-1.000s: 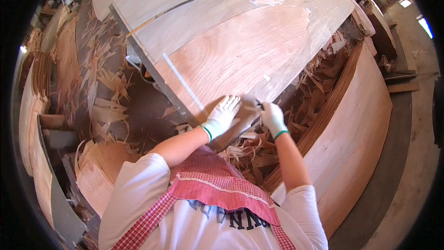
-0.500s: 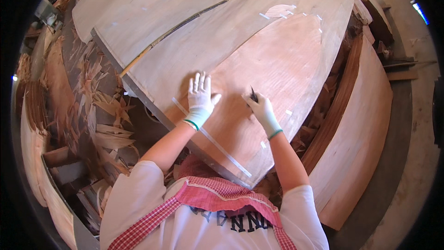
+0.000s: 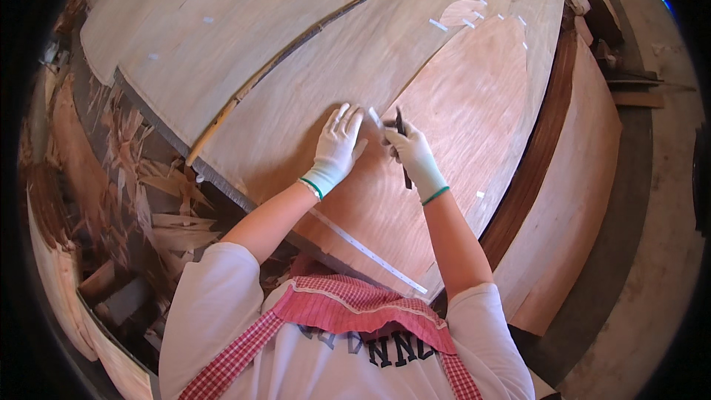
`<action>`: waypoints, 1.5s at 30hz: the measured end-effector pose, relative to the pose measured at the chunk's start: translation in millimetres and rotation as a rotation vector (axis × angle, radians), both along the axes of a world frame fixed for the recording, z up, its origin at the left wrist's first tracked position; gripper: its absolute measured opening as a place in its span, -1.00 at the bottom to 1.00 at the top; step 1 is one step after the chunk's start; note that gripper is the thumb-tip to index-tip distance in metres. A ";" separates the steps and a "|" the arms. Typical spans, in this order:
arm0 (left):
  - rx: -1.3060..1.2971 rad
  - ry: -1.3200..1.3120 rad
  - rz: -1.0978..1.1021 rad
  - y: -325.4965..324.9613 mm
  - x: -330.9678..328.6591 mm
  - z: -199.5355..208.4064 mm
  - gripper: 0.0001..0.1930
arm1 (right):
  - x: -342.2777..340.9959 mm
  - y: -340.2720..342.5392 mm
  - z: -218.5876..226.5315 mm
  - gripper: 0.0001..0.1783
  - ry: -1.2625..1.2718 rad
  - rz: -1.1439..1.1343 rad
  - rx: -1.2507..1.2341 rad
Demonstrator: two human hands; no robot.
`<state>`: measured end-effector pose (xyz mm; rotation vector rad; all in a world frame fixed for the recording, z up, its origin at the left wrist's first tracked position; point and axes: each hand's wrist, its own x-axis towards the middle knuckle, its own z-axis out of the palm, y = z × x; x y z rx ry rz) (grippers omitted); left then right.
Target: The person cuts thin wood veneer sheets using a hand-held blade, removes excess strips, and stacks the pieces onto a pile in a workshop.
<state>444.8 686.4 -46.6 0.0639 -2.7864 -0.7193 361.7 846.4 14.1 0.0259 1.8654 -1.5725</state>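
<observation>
My left hand [image 3: 341,143], in a white glove with a green cuff, presses on the pale wood veneer sheet [image 3: 318,74], its fingers stretched out. To its right, my right hand [image 3: 415,154], gloved alike, is closed around a slim dark knife-like tool [image 3: 400,121], which sticks out above and below the fist. A short strip of white tape [image 3: 375,117] lies by the right fingertips; whether they hold it, I cannot tell. Under and beyond my hands is a pinker veneer piece [image 3: 466,104], set against the pale sheet along a seam.
A long strip of tape [image 3: 370,253] crosses the sheet's near end. More tape pieces [image 3: 438,24] mark a small oval patch [image 3: 462,12]. Torn veneer scraps [image 3: 178,185] heap at the left. A thick veneer stack [image 3: 566,178] stands at the right. A dark ragged split [image 3: 296,41] runs between sheets.
My right hand has moved up and closer to my left hand, and the tool now stands more upright. White tape shows at its fingertips. The view has shifted over the sheets.
</observation>
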 end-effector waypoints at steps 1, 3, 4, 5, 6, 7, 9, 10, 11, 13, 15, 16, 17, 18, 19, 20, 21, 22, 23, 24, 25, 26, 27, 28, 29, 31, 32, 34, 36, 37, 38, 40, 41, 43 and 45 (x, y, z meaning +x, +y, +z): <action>0.001 -0.003 0.015 1.4 -1.9 3.2 -0.30 | -4.9 0.3 -9.3 -0.74 0.015 0.047 0.118; 0.012 0.013 -0.020 -1.0 -4.0 7.2 -0.29 | -2.8 4.8 -18.4 -0.76 -0.038 -0.022 0.121; 0.018 0.016 -0.035 -2.5 -4.1 8.1 -0.29 | -1.3 4.7 -19.3 -0.77 -0.058 -0.042 0.106; -0.053 0.015 -0.143 -4.6 -7.7 8.7 -0.37 | -0.7 4.0 -20.6 -0.77 -0.070 -0.068 0.096; -0.190 -0.022 -0.209 -7.1 -6.7 4.5 -0.40 | 1.5 -0.9 -18.3 -0.77 -0.083 -0.091 0.083; -0.328 -0.059 -0.275 -9.2 -5.3 0.3 -0.43 | 3.5 -4.3 -15.3 -0.78 -0.096 -0.114 0.070; -0.552 -0.123 -0.354 -9.1 -4.0 1.0 -0.47 | 6.6 -3.8 -7.9 -0.78 0.023 -0.029 0.274; -0.576 -0.129 -0.361 -7.4 -4.4 3.6 -0.48 | 8.6 -1.0 -5.9 -0.78 0.082 0.010 0.378; -0.600 -0.136 -0.366 -6.1 -4.9 5.8 -0.48 | 10.7 12.0 -21.7 -0.75 0.259 0.087 0.368; -0.618 -0.149 -0.366 -0.4 -7.9 10.2 -0.50 | -8.8 22.0 -18.2 -0.70 0.637 0.322 0.706; -0.611 -0.163 -0.363 3.6 -14.7 15.2 -0.53 | -51.2 36.1 -16.3 -0.67 0.788 0.392 0.853; -0.491 -0.229 -0.356 5.1 -27.0 23.8 -0.53 | -78.5 47.3 -16.9 -0.65 0.681 0.312 0.703; -0.371 -0.299 -0.341 5.3 -44.6 35.9 -0.54 | -96.9 44.7 -8.2 -0.65 0.481 0.205 0.573; -0.249 -0.371 -0.321 3.6 -60.3 42.3 -0.54 | -107.9 40.0 1.0 -0.64 0.282 0.106 0.438; -0.160 -0.123 -0.286 1.1 -76.9 31.3 -0.52 | -113.2 32.8 1.3 -0.65 0.242 0.081 0.381; -0.211 -0.040 -0.281 1.9 -94.8 21.1 -0.51 | -116.5 21.3 -1.2 -0.66 0.202 0.057 0.325; -0.258 0.043 -0.279 7.0 -114.6 10.9 -0.50 | -120.2 11.5 -7.5 -0.66 0.160 0.030 0.271; -0.300 0.127 -0.287 14.6 -129.6 6.7 -0.48 | -121.8 6.2 -22.4 -0.72 0.161 -0.021 0.269; -0.265 0.033 -0.330 20.3 -139.2 2.3 -0.45 | -127.7 7.2 -32.5 -0.74 0.154 -0.028 0.282; -0.162 -0.084 -0.300 23.1 -140.9 4.0 -0.42 | -133.2 11.3 -42.1 -0.75 0.135 -0.036 0.295; -0.182 -0.048 -0.324 19.1 -138.4 2.2 -0.41 | -136.9 12.1 -43.4 -0.72 0.186 0.044 0.308; -0.203 -0.011 -0.348 16.2 -137.6 1.1 -0.40 | -142.9 16.6 -42.1 -0.70 0.303 0.124 0.446; -0.255 -0.040 -0.332 12.4 -136.7 -0.8 -0.39 | -146.5 15.8 -33.3 -0.68 0.412 0.214 0.579; -0.304 -0.069 -0.315 11.4 -135.3 -3.5 -0.39 | -149.7 17.6 -23.8 -0.66 0.523 0.308 0.713; -0.352 -0.098 -0.297 10.4 -133.1 -6.2 -0.38 | -153.7 17.4 -14.8 -0.58 0.423 0.264 0.618; -0.211 -0.078 -0.280 11.2 -135.5 -8.0 -0.36 | -171.2 25.3 -9.5 -0.63 0.317 0.110 0.471; -0.140 -0.069 -0.269 11.2 -138.2 -9.2 -0.35 | -178.6 25.9 -9.3 -0.65 0.226 0.038 0.380; -0.087 -0.023 -0.186 10.4 -152.5 2.6 -0.32 | -190.9 10.2 -7.0 -0.69 0.207 0.055 0.379; -0.049 0.013 -0.167 14.9 -165.0 13.0 -0.31 | -201.2 -0.5 -18.9 -0.69 0.211 0.086 0.409; -0.034 0.041 -0.201 23.2 -176.9 18.0 -0.31 | -211.0 6.6 -38.2 -0.68 0.235 0.094 0.447; -0.022 0.069 -0.227 27.5 -187.4 20.7 -0.32 | -219.0 9.8 -48.2 -0.67 0.261 0.110 0.481; -0.060 0.026 -0.251 25.3 -195.4 -3.9 -0.37 | -219.8 -4.9 -38.3 -0.59 0.457 0.217 0.852; -0.120 0.017 -0.209 16.7 -191.6 -17.5 -0.38 | -212.9 -24.9 -13.8 -0.59 0.432 0.303 0.895; -0.216 0.004 -0.245 27.5 -191.9 -9.0 -0.44 | -205.3 -11.8 0.9 -0.58 0.431 0.297 0.963; -0.531 -0.141 -0.312 44.8 -196.3 11.1 -0.45 | -200.3 21.2 -29.2 -0.55 0.511 0.198 0.979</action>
